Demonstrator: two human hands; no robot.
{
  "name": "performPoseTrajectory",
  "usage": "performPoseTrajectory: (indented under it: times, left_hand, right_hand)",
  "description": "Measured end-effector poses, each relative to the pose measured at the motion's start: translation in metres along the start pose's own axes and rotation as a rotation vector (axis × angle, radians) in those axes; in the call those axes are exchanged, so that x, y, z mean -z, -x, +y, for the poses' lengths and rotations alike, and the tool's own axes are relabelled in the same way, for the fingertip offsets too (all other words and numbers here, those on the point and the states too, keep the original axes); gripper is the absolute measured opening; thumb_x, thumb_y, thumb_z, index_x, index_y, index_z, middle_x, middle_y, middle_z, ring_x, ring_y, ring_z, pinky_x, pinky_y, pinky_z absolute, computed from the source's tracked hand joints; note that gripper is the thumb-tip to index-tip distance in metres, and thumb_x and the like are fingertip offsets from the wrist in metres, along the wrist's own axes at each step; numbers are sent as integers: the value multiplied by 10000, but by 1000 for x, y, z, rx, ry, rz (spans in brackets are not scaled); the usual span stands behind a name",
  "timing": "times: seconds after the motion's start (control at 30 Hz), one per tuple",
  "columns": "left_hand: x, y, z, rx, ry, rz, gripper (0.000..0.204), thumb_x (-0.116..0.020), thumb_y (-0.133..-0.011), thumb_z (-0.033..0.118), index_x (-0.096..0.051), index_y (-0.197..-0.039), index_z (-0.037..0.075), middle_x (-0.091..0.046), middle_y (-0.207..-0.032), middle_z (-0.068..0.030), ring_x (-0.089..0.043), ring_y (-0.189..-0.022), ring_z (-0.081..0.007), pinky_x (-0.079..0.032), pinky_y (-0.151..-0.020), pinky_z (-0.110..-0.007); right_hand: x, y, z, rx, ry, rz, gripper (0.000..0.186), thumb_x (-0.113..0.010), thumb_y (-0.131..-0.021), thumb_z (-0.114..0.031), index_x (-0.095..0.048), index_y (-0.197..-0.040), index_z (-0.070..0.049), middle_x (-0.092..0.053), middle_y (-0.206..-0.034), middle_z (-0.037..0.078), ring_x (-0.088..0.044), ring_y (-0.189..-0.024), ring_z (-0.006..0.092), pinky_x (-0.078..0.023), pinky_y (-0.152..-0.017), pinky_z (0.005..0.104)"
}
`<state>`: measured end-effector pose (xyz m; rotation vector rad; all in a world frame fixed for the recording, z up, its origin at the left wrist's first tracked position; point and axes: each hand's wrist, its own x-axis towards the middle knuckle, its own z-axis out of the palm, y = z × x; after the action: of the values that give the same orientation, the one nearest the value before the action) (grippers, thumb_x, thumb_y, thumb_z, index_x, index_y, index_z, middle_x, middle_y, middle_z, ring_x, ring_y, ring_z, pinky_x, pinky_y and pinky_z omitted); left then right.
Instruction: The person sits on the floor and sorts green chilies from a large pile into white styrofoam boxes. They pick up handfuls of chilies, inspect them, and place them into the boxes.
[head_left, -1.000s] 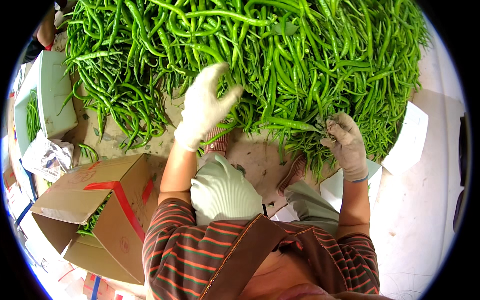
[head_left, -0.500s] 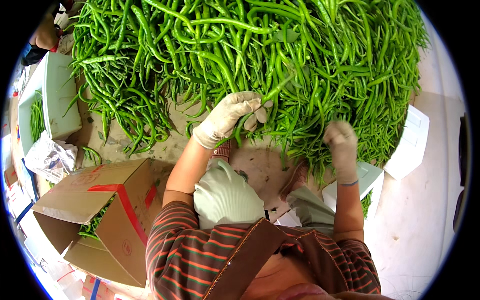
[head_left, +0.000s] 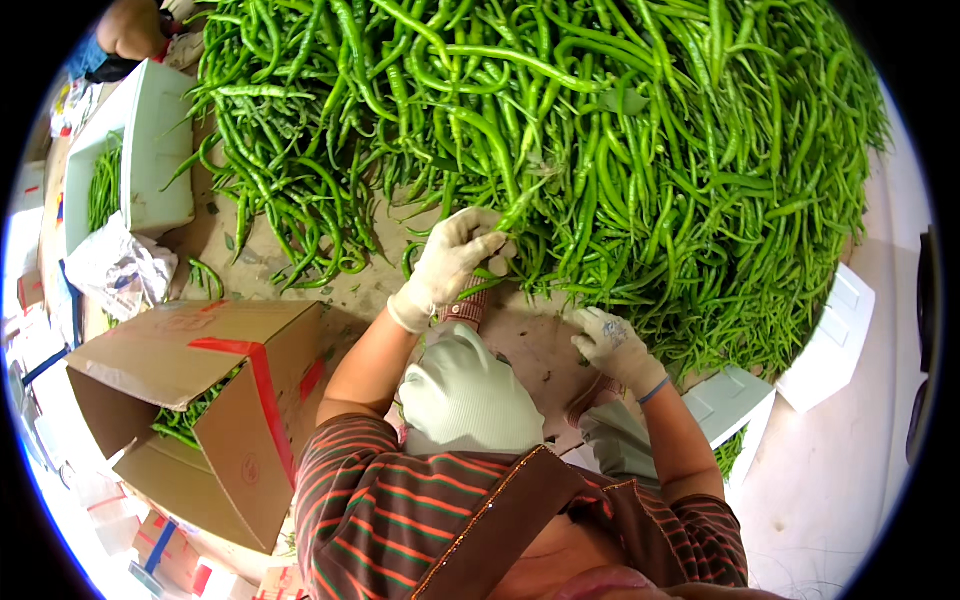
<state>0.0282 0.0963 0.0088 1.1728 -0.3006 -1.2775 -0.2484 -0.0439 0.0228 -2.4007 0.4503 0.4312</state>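
My left hand (head_left: 445, 262), in a pale work glove, is closed around a long green chili pepper (head_left: 518, 208) near the front edge of a large heap of green chili peppers (head_left: 620, 170). The pepper's upper end points up and right past my fingers; part of it is hidden in my grip. To the right, my right hand (head_left: 612, 345), gloved too, hovers just in front of the heap's near edge. Its back faces up, and its fingers are loosely bent and slightly apart, with nothing visible in them.
At left, an open cardboard box (head_left: 215, 430) with red tape holds some peppers. Behind it stand a crumpled white bag (head_left: 120, 265) and a pale foam box (head_left: 160, 150) with peppers inside. Pale foam pieces (head_left: 828, 340) lie at right. A person's limb (head_left: 135, 30) shows far left.
My right hand has moved left and toward me, away from the heap. My left hand still holds the pepper, lowered slightly. The whole view has shifted a little.
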Motion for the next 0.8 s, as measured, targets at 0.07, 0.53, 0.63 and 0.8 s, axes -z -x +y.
performPoseTrajectory:
  times: [0.07,0.53,0.63,0.8]
  left_hand:
    - [18,20,-2,63,-33,117,238,-584,-963,89,-564,-1163,-39,-692,-919,-83,-639,-703,-109,-525,-636,-231]
    - [21,47,-7,-2,457,235,281,-508,-983,94,-455,-1219,-49,-633,-1155,-236,-682,-995,-329,-569,-877,-411]
    - [-1,41,-9,1,610,138,351,-518,-980,78,-431,-1301,-36,-587,-1238,-257,-646,-1081,-355,-568,-894,-470]
    - [-5,36,-2,-93,548,180,312,-530,-965,80,-466,-1257,-11,-636,-1142,-199,-676,-981,-278,-574,-855,-387]
  right_hand:
    - [-13,-5,1,36,10,-54,304,-588,-869,-190,-579,-1160,-99,-641,-1047,117,-631,-930,327,-519,-795,428]
    - [-12,-40,-69,-60,-470,76,483,-697,-860,-228,-579,-1277,-14,-625,-1218,206,-619,-1104,346,-515,-916,367]
    - [-14,-61,-93,-44,-463,193,440,-714,-849,-233,-602,-1209,-6,-654,-1073,207,-657,-947,343,-528,-796,380]
    - [-16,-66,-99,-12,-491,226,207,-642,-911,-184,-662,-1044,-27,-677,-948,155,-657,-846,351,-518,-723,406]
